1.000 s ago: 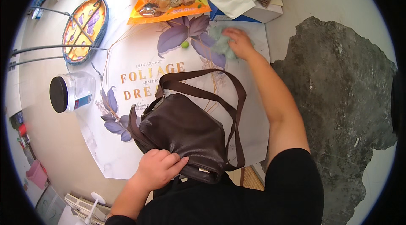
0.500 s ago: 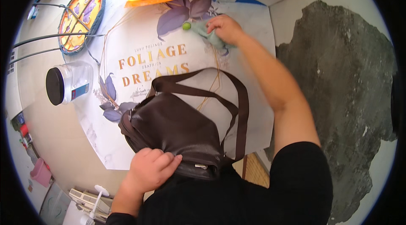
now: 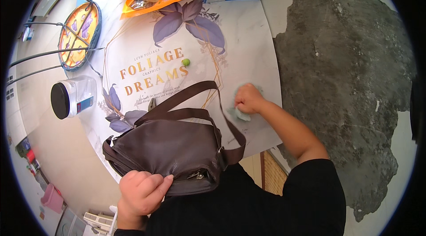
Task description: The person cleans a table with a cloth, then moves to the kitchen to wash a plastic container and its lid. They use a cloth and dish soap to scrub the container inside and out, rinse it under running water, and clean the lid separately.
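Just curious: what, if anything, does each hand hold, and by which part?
Left hand: brown bag, by its near edge. Right hand: bunched green cloth; gripped part unclear.

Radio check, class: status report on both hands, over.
Left grip on dark brown leather-look bag. Right grip closed on pale green cloth. Possible snag: brown fabric strap close beside cloth.

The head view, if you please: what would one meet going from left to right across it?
Black-lidded clear jar, left hand, small round green object, right hand with pale green cloth, dark grey patch.
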### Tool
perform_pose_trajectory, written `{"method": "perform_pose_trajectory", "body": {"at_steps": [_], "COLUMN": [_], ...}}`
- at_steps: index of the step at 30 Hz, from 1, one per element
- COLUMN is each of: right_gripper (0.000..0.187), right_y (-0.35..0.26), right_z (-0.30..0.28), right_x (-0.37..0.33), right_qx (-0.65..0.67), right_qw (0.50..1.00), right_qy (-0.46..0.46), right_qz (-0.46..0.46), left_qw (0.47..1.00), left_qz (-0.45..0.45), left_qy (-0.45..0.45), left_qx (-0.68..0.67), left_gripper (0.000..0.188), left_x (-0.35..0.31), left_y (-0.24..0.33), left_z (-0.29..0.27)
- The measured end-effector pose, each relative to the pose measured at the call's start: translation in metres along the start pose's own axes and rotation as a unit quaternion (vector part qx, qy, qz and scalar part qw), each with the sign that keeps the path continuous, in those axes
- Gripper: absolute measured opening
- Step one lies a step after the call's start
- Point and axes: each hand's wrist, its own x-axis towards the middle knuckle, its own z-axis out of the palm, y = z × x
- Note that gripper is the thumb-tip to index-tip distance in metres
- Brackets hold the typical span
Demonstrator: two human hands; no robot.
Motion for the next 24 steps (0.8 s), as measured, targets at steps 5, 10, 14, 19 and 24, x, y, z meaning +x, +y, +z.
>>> {"method": "perform_pose_trajectory", "body": {"at_steps": [5,10,14,19,24], "right_gripper": [0.022,0.028,0.020,0.005,0.012], "right_y": [0.031,0.130,0.064,-0.004,-0.048], "right_z": [-0.095,-0.086,-0.043,0.038,0.123], "right_x": [0.067,0.148,0.098,-0.087,-0.308], "right_qx": [0.033,-0.053,-0.079,-0.032,-0.072], "right_qw": [0.943,0.950,0.966,0.986,0.891], "right_qy": [0.236,0.246,0.204,0.065,-0.396], "right_qz": [0.234,0.187,0.137,0.152,0.209], "left_qw": [1.000,0.998,0.998,0.996,0.993], "left_qz": [-0.022,-0.040,-0.059,-0.085,-0.098], "left_qy": [-0.013,-0.024,0.001,0.031,0.063], "left_qx": [0.006,0.030,0.031,0.022,-0.012], "left_gripper": [0.024,0.022,0.024,0.034,0.034], "left_x": [-0.010,-0.009,-0.012,-0.003,0.004], "left_y": [0.006,0.004,0.005,0.002,0.005], "left_z": [0.008,0.011,0.014,0.014,0.016]}}
